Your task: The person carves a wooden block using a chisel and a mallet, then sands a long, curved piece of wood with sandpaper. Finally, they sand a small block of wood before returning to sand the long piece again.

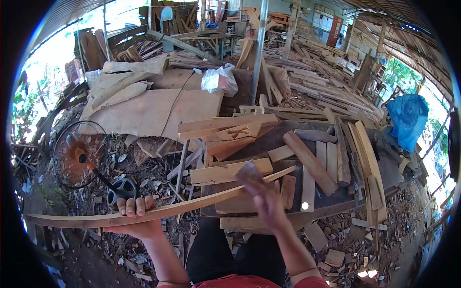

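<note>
A long, slightly curved wooden strip (187, 206) runs from the far left to the workbench. My left hand (136, 218) is closed around its left half, fingers over the top edge and palm below. My right hand (269, 201) is blurred by motion at the strip's right part. Its fingers press a small grey-brown piece that looks like sandpaper (249, 172) against the strip. The strip's right end lies over the bench among the wood pieces. A pale wooden block (225, 172) sits just behind it.
The low bench (259, 144) carries several boards and a reddish plank (309, 163). A black floor fan (81, 156) stands at left. Behind are large slabs (144, 113) with a plastic bag (219, 80). A metal post (259, 53) rises beyond. Wood scraps cover the ground.
</note>
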Demonstrator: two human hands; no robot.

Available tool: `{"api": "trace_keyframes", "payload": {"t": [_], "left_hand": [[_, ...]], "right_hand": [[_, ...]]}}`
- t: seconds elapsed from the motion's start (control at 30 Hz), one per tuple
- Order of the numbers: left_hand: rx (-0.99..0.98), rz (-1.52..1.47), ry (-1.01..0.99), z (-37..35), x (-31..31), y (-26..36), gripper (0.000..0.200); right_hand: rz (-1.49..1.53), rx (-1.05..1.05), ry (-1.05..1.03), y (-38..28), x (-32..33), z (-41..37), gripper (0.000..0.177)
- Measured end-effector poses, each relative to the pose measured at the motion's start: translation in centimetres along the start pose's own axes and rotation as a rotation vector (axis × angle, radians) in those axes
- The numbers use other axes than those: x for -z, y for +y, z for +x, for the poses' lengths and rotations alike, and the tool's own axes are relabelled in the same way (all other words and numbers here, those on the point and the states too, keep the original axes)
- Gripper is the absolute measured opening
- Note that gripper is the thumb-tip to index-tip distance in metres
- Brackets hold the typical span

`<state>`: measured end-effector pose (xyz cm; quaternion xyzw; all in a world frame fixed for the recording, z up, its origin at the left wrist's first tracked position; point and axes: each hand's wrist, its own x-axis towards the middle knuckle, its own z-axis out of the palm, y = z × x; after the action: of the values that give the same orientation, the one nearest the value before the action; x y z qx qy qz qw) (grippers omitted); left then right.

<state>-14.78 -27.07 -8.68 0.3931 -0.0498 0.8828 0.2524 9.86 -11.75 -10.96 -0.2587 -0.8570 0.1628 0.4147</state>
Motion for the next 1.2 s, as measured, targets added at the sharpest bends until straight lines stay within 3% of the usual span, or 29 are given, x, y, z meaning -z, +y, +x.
{"api": "trace_keyframes", "payload": {"t": [0.03, 0.1, 0.13, 0.17, 0.3, 0.37, 0.47, 0.57, 0.63, 0.8, 0.9, 1.03, 1.2], "left_hand": [[0.014, -0.011, -0.003, 0.0, -0.1, 0.0, 0.057], [0.017, -0.039, -0.036, 0.0, 0.2, -0.1, 0.058], [0.026, -0.078, -0.072, -0.1, 0.3, -0.1, 0.059], [0.012, -0.087, -0.088, 0.0, 0.3, -0.3, 0.059], [0.002, -0.107, -0.058, 0.5, -0.1, -0.7, 0.059], [0.011, -0.114, -0.083, 0.7, 0.1, -0.8, 0.055], [0.04, -0.14, -0.082, 0.7, 0.2, -1.0, 0.052], [0.049, -0.128, -0.119, 0.5, 0.5, -1.3, 0.054], [0.026, -0.059, 0.024, 0.0, -0.1, -1.7, 0.053], [0.011, 0.032, 0.039, 0.0, -0.1, -2.4, 0.056], [0.013, 0.127, 0.031, 0.1, 0.2, -2.4, 0.057], [0.026, 0.136, 0.006, 0.7, 0.9, -2.6, 0.062], [0.052, 0.115, 0.065, 1.9, 1.4, -2.8, 0.067]], "right_hand": [[0.103, -0.087, 0.001, 2.8, -0.1, 0.0, 0.035], [0.024, -0.284, 0.124, 7.8, 1.0, 0.7, 0.031], [0.221, -0.363, 0.213, 9.2, 1.8, 0.9, 0.031], [-0.016, -0.54, 0.16, 9.2, 2.9, 0.9, 0.03], [-0.267, -0.38, 0.139, 4.2, 0.7, 1.5, 0.03], [0.058, -0.344, 0.096, 0.1, 0.1, 0.8, 0.031], [0.01, -0.208, 0.175, -1.7, -1.9, -1.3, 0.031], [0.012, -0.247, 0.136, 0.9, -1.8, -2.0, 0.031], [0.033, -0.256, 0.152, 1.7, -1.0, -1.4, 0.031], [-0.011, -0.222, 0.135, 4.0, -0.7, -1.6, 0.033], [-0.199, -0.323, 0.149, 3.8, 0.3, -0.4, 0.036], [-0.164, -0.537, 0.197, 7.0, 1.1, -0.4, 0.035], [-0.043, -0.249, 0.113, 1.6, -0.8, 0.5, 0.034]]}}
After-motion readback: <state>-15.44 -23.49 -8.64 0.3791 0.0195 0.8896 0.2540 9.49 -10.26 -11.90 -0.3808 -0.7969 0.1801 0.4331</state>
